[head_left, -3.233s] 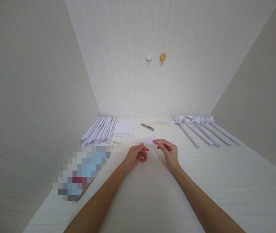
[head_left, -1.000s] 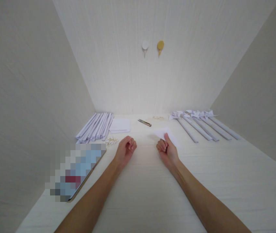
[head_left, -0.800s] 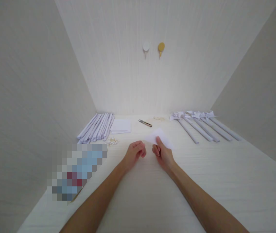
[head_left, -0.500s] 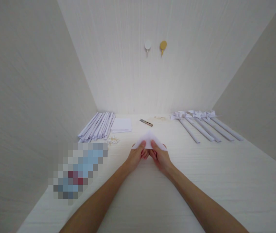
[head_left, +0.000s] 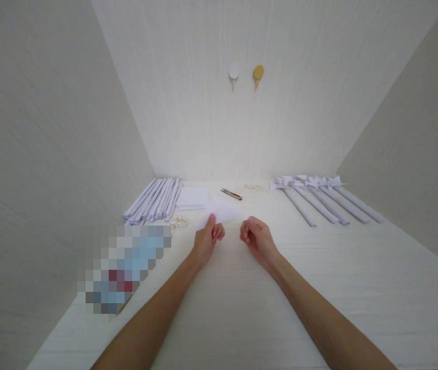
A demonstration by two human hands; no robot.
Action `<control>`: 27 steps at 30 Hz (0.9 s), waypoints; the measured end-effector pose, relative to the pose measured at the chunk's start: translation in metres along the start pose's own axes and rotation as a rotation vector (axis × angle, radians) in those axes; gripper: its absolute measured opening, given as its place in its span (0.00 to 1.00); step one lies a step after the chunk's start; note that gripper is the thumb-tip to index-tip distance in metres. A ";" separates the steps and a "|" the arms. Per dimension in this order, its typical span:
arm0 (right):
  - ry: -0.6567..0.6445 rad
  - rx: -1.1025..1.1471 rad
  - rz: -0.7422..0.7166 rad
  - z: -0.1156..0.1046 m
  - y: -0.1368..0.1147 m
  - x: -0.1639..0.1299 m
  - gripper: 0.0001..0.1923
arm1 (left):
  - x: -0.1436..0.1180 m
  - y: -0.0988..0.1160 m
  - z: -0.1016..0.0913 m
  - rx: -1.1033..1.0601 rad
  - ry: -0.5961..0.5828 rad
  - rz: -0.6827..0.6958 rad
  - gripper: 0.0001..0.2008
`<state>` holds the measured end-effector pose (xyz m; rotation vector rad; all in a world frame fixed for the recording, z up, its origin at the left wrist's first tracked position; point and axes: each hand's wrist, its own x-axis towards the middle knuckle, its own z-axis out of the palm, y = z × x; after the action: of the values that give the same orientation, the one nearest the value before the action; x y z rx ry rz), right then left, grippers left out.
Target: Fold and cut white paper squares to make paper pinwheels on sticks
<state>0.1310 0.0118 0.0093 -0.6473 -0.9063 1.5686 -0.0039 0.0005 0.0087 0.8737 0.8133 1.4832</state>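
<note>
Head view: left hand (head_left: 206,239) pinches folded paper (head_left: 222,211); right hand (head_left: 256,239) curled, empty, bare table (head_left: 242,308) around.

You have two hands in view, your left hand (head_left: 207,239) and your right hand (head_left: 255,239), and one folded white sheet (head_left: 222,211). On the table (head_left: 319,288) you can count four finished pinwheels (head_left: 311,198) on their paper sticks, one small cutter (head_left: 231,193), one stack of white squares (head_left: 193,198) and one screened tablet (head_left: 124,270). The rolled paper sticks (head_left: 155,201) lie too tightly bunched to count, the small pale pins (head_left: 179,222) likewise, and two round hooks (head_left: 245,73) sit on the wall.
</note>
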 end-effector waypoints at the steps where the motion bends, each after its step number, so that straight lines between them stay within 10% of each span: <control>1: -0.015 -0.037 0.027 0.005 0.004 -0.001 0.22 | -0.002 -0.003 0.002 0.076 -0.048 -0.014 0.28; 5: 0.097 -0.067 0.003 0.010 0.009 -0.003 0.23 | -0.007 -0.009 0.007 0.222 -0.228 -0.042 0.26; 13: 0.272 0.242 0.001 -0.006 -0.009 0.003 0.26 | -0.003 0.009 0.001 -0.174 -0.240 -0.213 0.21; 27: -0.057 -0.036 0.103 0.000 -0.007 -0.009 0.25 | -0.016 0.008 0.002 -0.032 -0.474 -0.450 0.15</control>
<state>0.1361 0.0034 0.0143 -0.6872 -0.9578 1.6732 -0.0052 -0.0166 0.0155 0.8995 0.5779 0.8459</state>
